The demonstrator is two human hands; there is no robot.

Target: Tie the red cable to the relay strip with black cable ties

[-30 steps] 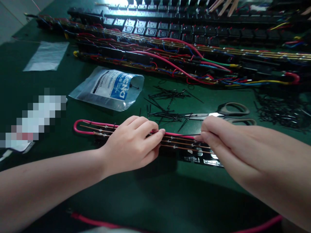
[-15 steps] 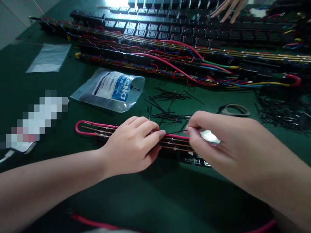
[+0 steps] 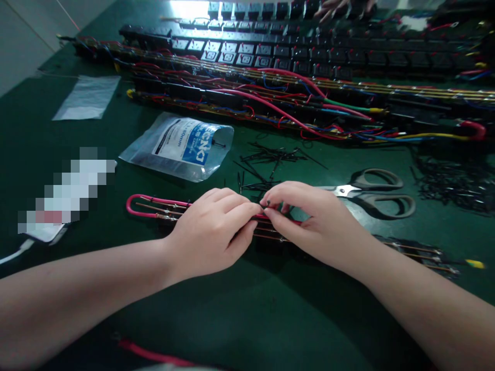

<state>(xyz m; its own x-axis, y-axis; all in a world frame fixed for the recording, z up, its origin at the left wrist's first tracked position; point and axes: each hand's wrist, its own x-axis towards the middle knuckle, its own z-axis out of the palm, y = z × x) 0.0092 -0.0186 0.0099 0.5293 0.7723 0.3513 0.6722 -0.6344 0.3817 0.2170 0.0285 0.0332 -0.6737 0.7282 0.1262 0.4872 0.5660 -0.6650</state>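
Observation:
My left hand (image 3: 216, 232) is wrapped over a narrow power strip assembly (image 3: 419, 248) with exposed copper rails, lying across the table before me. A thick red wire (image 3: 133, 206) runs along its far side and loops round at the left end. Thumb and forefinger of my right hand (image 3: 315, 219) pinch a black cable tie (image 3: 268, 203) at the red wire, right against my left fingertips. Most of the tie is covered by the fingers. Loose black cable ties (image 3: 273, 153) lie just beyond my hands. Scissors (image 3: 346, 191) lie behind my right hand.
Long socket strips (image 3: 247, 62) with coloured wires span the back. A plastic bag (image 3: 181, 149), a flat clear bag (image 3: 87, 98) and a blurred-out white object (image 3: 73, 190) with a cable are at left. Black clippings (image 3: 456, 183) lie at right. Another person's hand (image 3: 342, 7) shows at the far edge.
My right hand has moved left, up to my left fingertips, and the stretched-out cable tie no longer shows at length. The scissors now show more fully. The other person's hand has moved back.

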